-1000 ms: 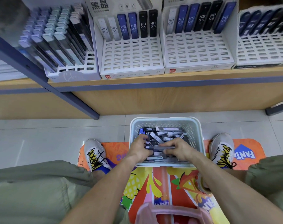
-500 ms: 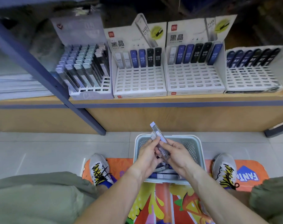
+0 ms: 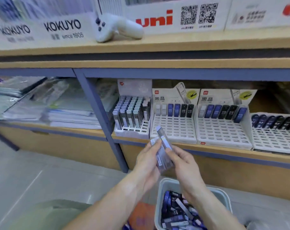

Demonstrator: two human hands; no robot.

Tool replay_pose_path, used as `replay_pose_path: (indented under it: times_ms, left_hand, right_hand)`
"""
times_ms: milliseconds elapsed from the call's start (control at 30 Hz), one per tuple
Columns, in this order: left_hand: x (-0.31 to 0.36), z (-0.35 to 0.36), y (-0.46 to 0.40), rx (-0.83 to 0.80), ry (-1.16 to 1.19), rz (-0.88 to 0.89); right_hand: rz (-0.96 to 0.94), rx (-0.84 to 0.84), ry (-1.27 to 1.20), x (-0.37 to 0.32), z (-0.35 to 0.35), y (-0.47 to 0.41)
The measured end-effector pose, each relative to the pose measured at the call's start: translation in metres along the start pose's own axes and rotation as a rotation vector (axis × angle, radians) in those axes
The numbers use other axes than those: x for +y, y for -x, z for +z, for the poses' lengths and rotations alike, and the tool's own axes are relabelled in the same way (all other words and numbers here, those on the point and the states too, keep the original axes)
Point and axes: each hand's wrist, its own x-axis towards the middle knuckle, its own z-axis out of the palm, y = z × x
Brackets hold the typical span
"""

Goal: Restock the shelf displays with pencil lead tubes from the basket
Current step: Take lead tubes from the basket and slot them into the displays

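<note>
1. The basket on the floor is well stocked with lead tubes, so much restocking remains.
2. Above it, left hand and right hand together grip a small bundle of pencil lead tubes, fingers curled round it.
3. Beyond, the white display trays hold only their back rows; most slots look empty.

Floor: pale glossy tiles under me.
Shelving: wood boards I face, blue metal upright.
Light: even, indoor.
</note>
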Motion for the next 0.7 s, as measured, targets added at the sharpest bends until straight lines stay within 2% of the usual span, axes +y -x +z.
replay_pose_path:
  times_ms: [167,300,433,533,700]
  left_hand:
    - [0.066,0.008,0.007,-0.095,-0.079,0.071]
    - [0.099,-0.010,-0.002,-0.039,-0.074,0.143]
    - [0.097,-0.043,-0.016,0.060,-0.245,0.166]
    - [0.089,-0.050,-0.020,0.012,-0.323,0.121]
    - [0.086,-0.064,-0.025,-0.027,-0.508,0.174]
  right_hand:
    - [-0.022,-0.011,-0.028,-0.044,0.034,-0.024]
    - [-0.015,0.004,0.026,-0.061,0.045,-0.043]
    - [0.016,-0.005,0.193,-0.056,0.048,-0.062]
    - [0.015,-0.045,0.238,-0.050,0.054,-0.077]
    - [0.019,-0.024,0.308,-0.039,0.060,-0.099]
